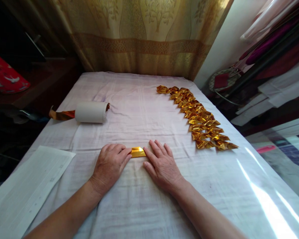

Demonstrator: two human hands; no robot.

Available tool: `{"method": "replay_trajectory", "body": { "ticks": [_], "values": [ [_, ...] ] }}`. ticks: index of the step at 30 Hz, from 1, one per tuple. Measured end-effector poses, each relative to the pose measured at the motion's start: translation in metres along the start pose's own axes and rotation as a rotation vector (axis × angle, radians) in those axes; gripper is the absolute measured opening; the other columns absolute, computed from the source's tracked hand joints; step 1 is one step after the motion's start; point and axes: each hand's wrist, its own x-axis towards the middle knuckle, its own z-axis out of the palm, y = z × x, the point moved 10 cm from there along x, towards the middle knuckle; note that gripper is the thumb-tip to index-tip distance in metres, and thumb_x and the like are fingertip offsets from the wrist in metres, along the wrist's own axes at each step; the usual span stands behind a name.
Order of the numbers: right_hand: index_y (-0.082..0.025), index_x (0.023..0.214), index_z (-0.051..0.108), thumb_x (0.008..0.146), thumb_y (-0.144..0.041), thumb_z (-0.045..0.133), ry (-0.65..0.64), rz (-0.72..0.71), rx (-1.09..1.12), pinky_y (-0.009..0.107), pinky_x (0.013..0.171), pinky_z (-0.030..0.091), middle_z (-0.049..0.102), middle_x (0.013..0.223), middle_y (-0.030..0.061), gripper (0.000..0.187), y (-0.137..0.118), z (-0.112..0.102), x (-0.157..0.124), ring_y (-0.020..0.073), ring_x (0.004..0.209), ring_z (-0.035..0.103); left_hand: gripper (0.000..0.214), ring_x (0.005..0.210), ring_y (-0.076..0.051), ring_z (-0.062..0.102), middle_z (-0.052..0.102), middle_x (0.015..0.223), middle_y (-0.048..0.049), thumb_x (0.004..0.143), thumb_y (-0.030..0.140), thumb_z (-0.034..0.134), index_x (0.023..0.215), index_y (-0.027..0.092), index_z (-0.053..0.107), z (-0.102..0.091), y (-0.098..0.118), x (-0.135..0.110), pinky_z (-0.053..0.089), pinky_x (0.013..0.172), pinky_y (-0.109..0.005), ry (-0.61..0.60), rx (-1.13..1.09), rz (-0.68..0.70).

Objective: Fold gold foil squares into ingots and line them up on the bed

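Observation:
A small folded strip of gold foil paper (pixel 138 152) lies flat on the white cloth, between my two hands. My left hand (pixel 109 163) pinches its left end between thumb and fingers. At the strip's right end my right hand (pixel 161 164) rests with fingers stretched out and apart, the index fingertip touching the foil. Several folded gold foil pieces (pixel 199 119) stand in two slanting rows at the right. Left of centre a white roll (pixel 89 112) lies on its side, with gold foil showing at both of its ends.
A pale paper sheet (pixel 30 189) lies at the left front of the cloth-covered surface (pixel 139 205). A patterned curtain (pixel 139 43) hangs behind. To the left, a red object (pixel 7 74) stands on a dark cabinet. Clothes (pixel 284 89) hang at the right.

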Motion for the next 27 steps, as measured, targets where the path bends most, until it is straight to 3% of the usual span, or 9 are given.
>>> {"method": "replay_trajectory", "body": {
  "ticks": [7, 18, 24, 27],
  "values": [
    [-0.024, 0.124, 0.067, 0.096, -0.03, 0.054, 0.138, -0.051, 0.084, 0.054, 0.111, 0.035, 0.055, 0.143, 0.013, 0.031, 0.003, -0.01, 0.0, 0.0301, 0.135, 0.047, 0.02, 0.089, -0.022, 0.06, 0.071, 0.098, -0.0039, 0.095, 0.028, 0.056, 0.11, 0.023, 0.068, 0.004, -0.006, -0.004, 0.043, 0.082, -0.038, 0.022, -0.055, -0.039],
    [-0.025, 0.115, 0.071, 0.093, -0.025, 0.058, 0.19, -0.074, 0.147, 0.049, 0.11, 0.038, 0.064, 0.132, 0.009, 0.025, -0.001, -0.018, -0.001, 0.0268, 0.128, 0.053, 0.021, 0.089, -0.022, 0.062, 0.071, 0.096, -0.0039, 0.095, 0.034, 0.057, 0.108, 0.022, 0.067, 0.005, -0.007, -0.003, 0.044, 0.082, -0.038, 0.013, -0.132, -0.025],
    [-0.024, 0.107, 0.071, 0.092, -0.02, 0.057, 0.264, -0.114, 0.216, 0.045, 0.108, 0.039, 0.068, 0.126, 0.0085, 0.021, -0.003, -0.026, -0.001, 0.024, 0.125, 0.055, 0.017, 0.089, -0.021, 0.063, 0.072, 0.094, -0.0042, 0.094, 0.032, 0.058, 0.103, 0.02, 0.064, -0.003, -0.004, -0.003, 0.044, 0.084, -0.037, 0.072, -0.167, -0.009],
    [-0.022, 0.098, 0.07, 0.092, -0.019, 0.057, 0.295, -0.142, 0.272, 0.038, 0.096, 0.046, 0.072, 0.111, 0.0079, 0.014, -0.005, -0.031, -0.001, 0.0217, 0.108, 0.061, 0.013, 0.089, -0.021, 0.062, 0.072, 0.09, -0.0037, 0.095, 0.029, 0.057, 0.102, 0.02, 0.064, -0.012, 0.001, -0.003, 0.043, 0.086, -0.038, 0.123, -0.121, 0.029]
  ]
}}
